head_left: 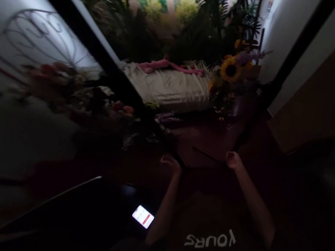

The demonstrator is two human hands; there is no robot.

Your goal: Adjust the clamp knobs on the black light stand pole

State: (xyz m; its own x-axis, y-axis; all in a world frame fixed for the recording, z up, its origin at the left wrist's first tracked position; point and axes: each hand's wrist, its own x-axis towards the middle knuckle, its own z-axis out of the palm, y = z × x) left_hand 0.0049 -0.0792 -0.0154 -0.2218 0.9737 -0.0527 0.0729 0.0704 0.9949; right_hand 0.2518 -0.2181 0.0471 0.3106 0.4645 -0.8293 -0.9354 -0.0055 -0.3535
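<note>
"And your hands?"
"A dark pole [89, 36] slanted toward my left hand [171, 163], grip too dim to tell; a thin stick [207, 154] ended at my right hand [232, 159], seemingly pinched there."
"The knack?"
"Steady, even handling, I judged."

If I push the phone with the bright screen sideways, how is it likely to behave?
The phone will probably move as one stiff piece, given its straight-sided, rectangular outline. It seems likelier to slide than to roll or tip, since it appears to lie flat on a dark surface.
</note>
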